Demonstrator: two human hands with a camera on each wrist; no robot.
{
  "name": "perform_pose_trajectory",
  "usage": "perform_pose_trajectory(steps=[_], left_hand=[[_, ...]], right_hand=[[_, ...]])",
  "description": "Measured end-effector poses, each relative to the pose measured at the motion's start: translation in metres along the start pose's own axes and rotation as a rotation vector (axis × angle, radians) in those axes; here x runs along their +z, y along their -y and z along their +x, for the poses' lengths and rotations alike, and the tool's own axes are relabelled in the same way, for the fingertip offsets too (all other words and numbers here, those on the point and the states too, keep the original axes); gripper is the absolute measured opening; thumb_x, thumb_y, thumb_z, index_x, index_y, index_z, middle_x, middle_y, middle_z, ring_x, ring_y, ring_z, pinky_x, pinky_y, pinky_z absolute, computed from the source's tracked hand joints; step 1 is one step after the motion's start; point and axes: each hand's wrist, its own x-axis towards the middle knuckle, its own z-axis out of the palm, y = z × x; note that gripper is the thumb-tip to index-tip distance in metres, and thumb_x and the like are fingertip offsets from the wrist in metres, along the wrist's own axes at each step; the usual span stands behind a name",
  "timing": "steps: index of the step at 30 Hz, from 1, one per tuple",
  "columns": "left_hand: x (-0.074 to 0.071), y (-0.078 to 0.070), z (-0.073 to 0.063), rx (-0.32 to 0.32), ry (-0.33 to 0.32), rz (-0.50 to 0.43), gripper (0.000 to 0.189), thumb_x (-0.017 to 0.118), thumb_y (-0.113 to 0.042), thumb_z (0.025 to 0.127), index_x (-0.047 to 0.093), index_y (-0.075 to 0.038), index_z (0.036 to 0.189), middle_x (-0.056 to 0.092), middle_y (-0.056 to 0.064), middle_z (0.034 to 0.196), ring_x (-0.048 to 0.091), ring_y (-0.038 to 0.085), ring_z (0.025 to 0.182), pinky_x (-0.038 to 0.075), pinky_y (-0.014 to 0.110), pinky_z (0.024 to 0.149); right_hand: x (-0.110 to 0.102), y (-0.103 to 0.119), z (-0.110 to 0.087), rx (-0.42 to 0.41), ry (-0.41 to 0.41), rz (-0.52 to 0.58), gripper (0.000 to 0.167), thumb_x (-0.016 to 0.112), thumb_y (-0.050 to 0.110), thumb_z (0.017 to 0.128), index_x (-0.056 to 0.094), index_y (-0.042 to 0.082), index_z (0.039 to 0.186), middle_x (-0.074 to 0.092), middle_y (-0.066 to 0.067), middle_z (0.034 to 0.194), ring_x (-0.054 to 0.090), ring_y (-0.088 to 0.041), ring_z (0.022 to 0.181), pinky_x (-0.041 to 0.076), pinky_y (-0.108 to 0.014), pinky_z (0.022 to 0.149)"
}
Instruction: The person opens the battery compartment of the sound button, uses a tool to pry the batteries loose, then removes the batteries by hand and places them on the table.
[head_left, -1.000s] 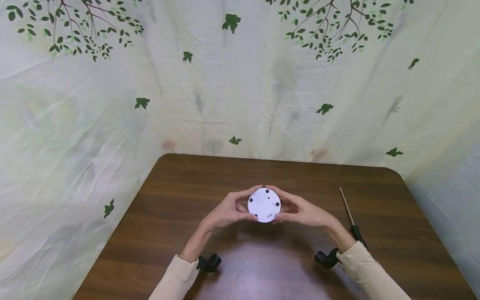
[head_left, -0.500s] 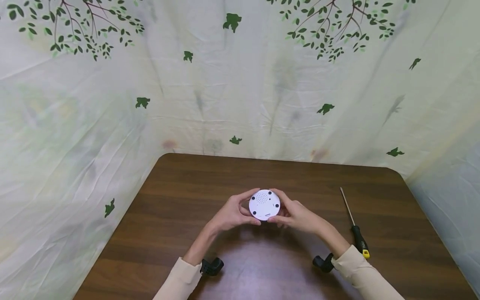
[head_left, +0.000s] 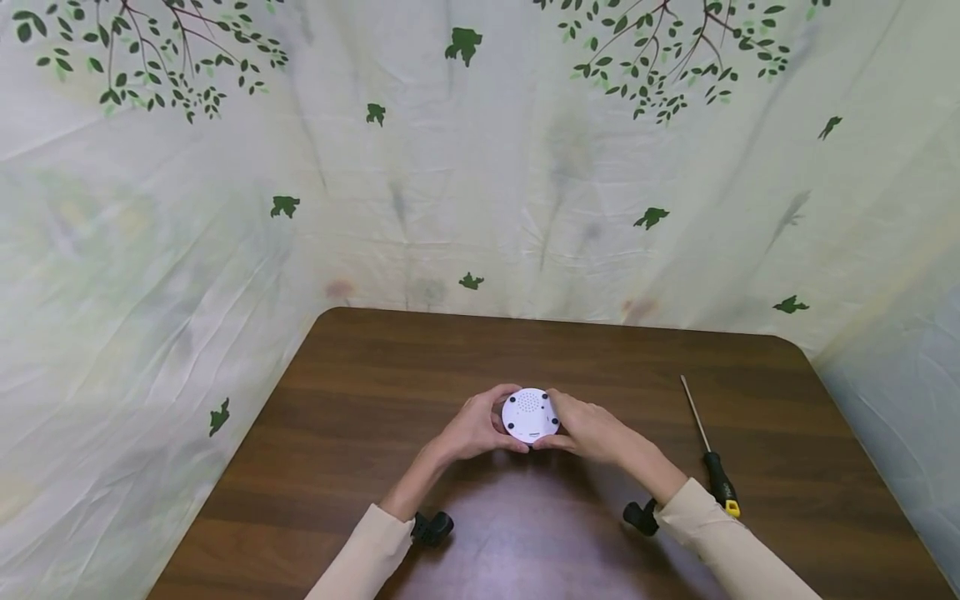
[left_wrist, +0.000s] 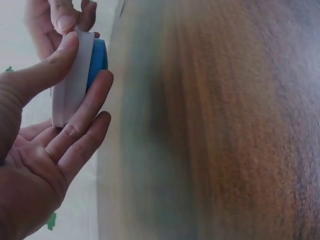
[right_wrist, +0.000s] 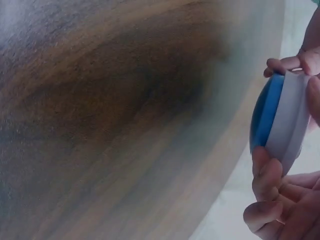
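Note:
A round white device [head_left: 530,417] is held up between both hands over the middle of the table. Its flat face toward the head camera has a patch of small holes, several dark round feet or screws and a small slot. The wrist views show it edge-on, with a blue domed part [left_wrist: 98,62] on the far face. My left hand [head_left: 474,425] grips its left rim, thumb on the near edge and fingers behind. At the right rim my right hand [head_left: 600,429] holds it likewise, its thumb at the bottom edge; in the right wrist view its fingertips [right_wrist: 260,156] touch the blue part.
A screwdriver [head_left: 719,479] with a black and yellow handle lies on the brown wooden table [head_left: 375,367], right of the right forearm. Black wrist cameras sit at both cuffs. A pale leaf-printed cloth [head_left: 525,167] hangs behind and at the sides.
Both hands have lowered the device slightly toward the person, and it has turned a little between the fingers. The right hand's fingers have shifted along the rim. The screwdriver handle has come into view.

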Motion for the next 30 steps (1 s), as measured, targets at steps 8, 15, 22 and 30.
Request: perform_pose_trajectory(steps=[8, 15, 22, 30], left_hand=[[0.001, 0.011, 0.004, 0.026, 0.007, 0.11, 0.084, 0.095, -0.009, 0.072, 0.05, 0.002, 0.143, 0.065, 0.023, 0.131, 0.065, 0.004, 0.067, 0.054, 0.02, 0.064], [-0.001, 0.013, 0.006, -0.004, 0.024, 0.121, 0.084, 0.094, -0.009, 0.074, 0.051, -0.002, 0.146, 0.065, 0.021, 0.131, 0.065, 0.005, 0.066, 0.052, 0.019, 0.062], [-0.002, 0.012, 0.007, -0.008, 0.037, 0.174, 0.09, 0.093, -0.014, 0.076, 0.047, 0.0, 0.151, 0.074, 0.014, 0.099, 0.064, 0.004, 0.063, 0.05, 0.019, 0.06], [-0.001, 0.011, 0.007, -0.027, 0.031, 0.231, 0.09, 0.093, -0.018, 0.077, 0.048, -0.003, 0.152, 0.074, 0.005, 0.081, 0.064, 0.002, 0.061, 0.05, 0.019, 0.059]], right_hand=[[0.008, -0.003, 0.007, 0.057, 0.071, 0.019, 0.061, 0.076, 0.042, 0.093, 0.053, -0.005, 0.124, 0.062, -0.007, 0.1, 0.055, -0.015, 0.08, 0.05, -0.033, 0.067], [0.013, -0.004, 0.01, 0.086, 0.1, 0.013, 0.063, 0.077, 0.041, 0.093, 0.052, -0.007, 0.125, 0.064, -0.01, 0.101, 0.056, -0.018, 0.081, 0.051, -0.038, 0.067], [0.013, -0.003, 0.01, 0.107, 0.11, -0.063, 0.062, 0.075, 0.046, 0.093, 0.053, -0.005, 0.122, 0.065, -0.009, 0.097, 0.058, -0.017, 0.077, 0.05, -0.038, 0.064], [0.011, -0.003, 0.012, 0.071, 0.055, -0.169, 0.07, 0.07, 0.049, 0.096, 0.056, -0.007, 0.136, 0.067, -0.018, 0.122, 0.068, -0.03, 0.105, 0.058, -0.046, 0.082]])
